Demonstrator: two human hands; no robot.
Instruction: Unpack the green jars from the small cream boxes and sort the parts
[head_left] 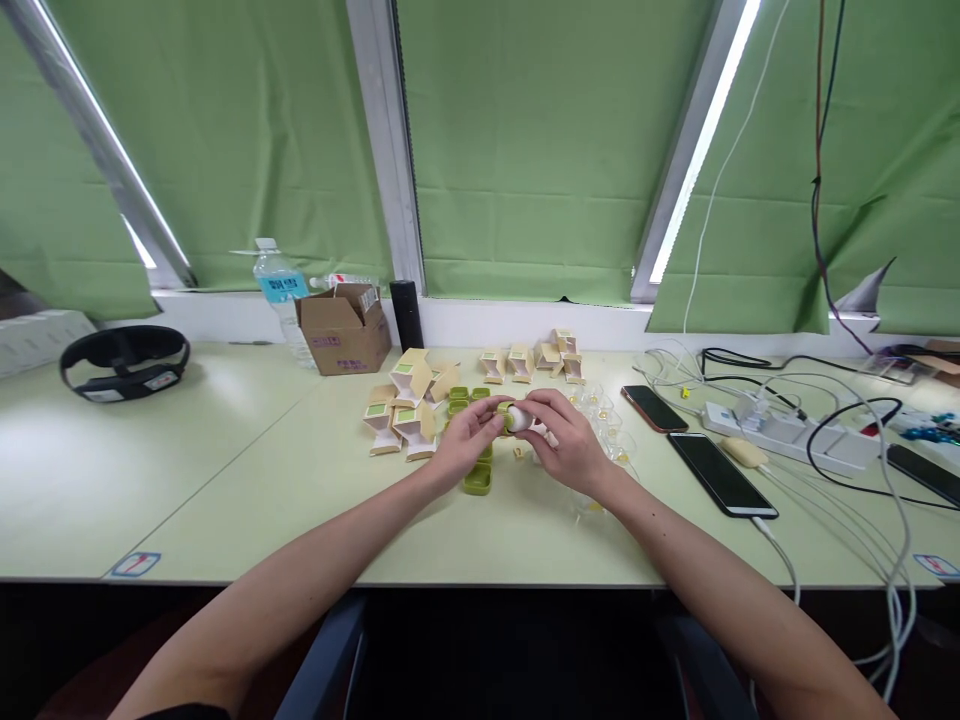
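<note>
Above the middle of the table, my left hand [466,440] has its fingers wrapped round the green end of a small green-and-white piece [517,418]. My right hand [564,438] grips the white, rounded end of the same piece. Its exact kind is not clear, as fingers cover much of it. Below and behind my left hand stand several small green square containers [477,481], partly hidden. Beside my right hand are several clear plastic domes [611,438] with yellowish bits. A tiny tan piece [518,453] lies between my wrists.
Folded small cartons [414,425] stand to the left, more cartons [521,362] at the back. Farther off are a brown box [345,335], a bottle [281,290] and a black headset [124,362]. Phones [721,475], a power strip [787,435] and tangled cables fill the right.
</note>
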